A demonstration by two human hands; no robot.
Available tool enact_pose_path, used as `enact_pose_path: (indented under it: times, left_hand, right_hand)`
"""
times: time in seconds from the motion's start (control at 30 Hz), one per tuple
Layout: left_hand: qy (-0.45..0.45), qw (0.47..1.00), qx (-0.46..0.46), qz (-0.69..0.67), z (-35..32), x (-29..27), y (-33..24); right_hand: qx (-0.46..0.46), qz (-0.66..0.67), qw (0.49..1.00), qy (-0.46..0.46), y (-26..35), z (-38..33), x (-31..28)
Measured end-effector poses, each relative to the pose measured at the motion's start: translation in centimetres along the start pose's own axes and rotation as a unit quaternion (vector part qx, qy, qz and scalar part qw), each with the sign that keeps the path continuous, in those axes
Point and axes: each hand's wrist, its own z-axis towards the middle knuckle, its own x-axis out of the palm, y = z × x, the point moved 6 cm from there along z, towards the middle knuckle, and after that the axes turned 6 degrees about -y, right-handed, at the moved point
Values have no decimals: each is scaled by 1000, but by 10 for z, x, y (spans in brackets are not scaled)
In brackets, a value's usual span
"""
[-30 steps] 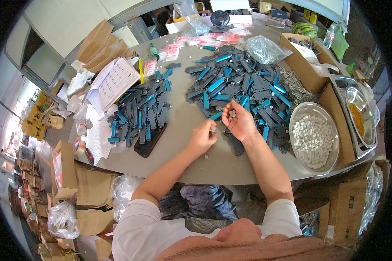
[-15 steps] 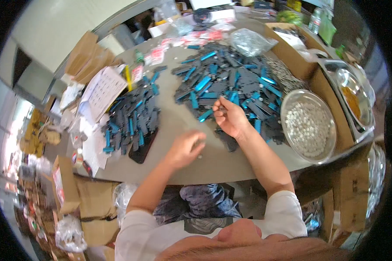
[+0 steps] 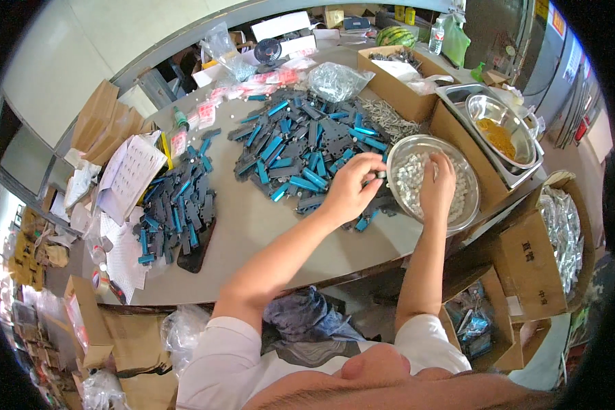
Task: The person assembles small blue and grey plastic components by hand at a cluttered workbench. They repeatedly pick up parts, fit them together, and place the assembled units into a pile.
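hands (image 3: 352, 188): 2 | metal bowls (image 3: 473, 198): 2 | part piles (image 3: 301, 154): 2

Bright, even daylight, soft shadows, sharp centre, strong fisheye bending and black vignette at the rim.

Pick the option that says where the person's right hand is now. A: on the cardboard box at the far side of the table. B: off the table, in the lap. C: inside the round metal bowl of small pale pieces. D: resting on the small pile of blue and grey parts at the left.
C: the right hand reaches down into the metal bowl, fingers among the small pale pieces, while the left hand is at the bowl's near rim.
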Motion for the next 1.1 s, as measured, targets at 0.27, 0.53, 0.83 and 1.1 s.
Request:
enact_pose_path:
  times: [0.27, 0.53, 0.83, 1.1]
  left_hand:
    - [-56, 957, -89, -271, -96, 34, -25]
    - [116, 750, -477, -442, -237, -9, -13]
    - [95, 716, -434, -539, -303, -7, -49]
    - [-1, 738, -444, -509, -349, -32, -60]
  right_hand:
    - [112, 743, 593, 289, 118, -98, -36]
    - [252, 749, 245, 561, 226, -218, -66]
    - [213, 706, 171, 653, 269, -289, -100]
    - [169, 641, 179, 727, 296, -319, -121]
